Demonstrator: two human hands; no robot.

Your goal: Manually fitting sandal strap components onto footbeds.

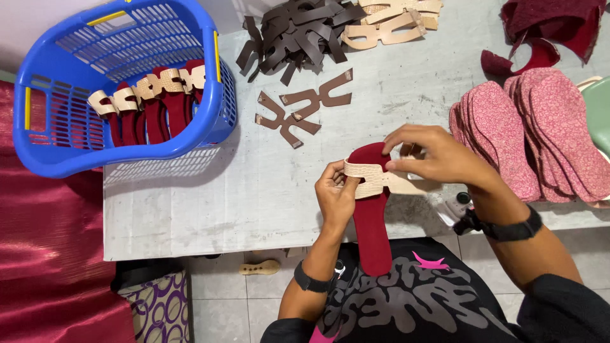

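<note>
My left hand [335, 194] grips a dark red sandal insole [372, 228] together with the left end of a beige textured strap [375, 178] that crosses its front. The insole's heel points toward my lap. My right hand [435, 155] pinches the right side of the same strap where it wraps over the insole. Both hands hold the piece just above the near edge of the grey table [254, 190].
A blue plastic basket [63, 146] at the left holds several red insoles with beige straps. Brown strap pieces [298, 108] and a brown pile [292, 32] lie behind, with beige straps [387, 25]. Pink soles [534, 133] are stacked at right; red cloth [44, 241] at left.
</note>
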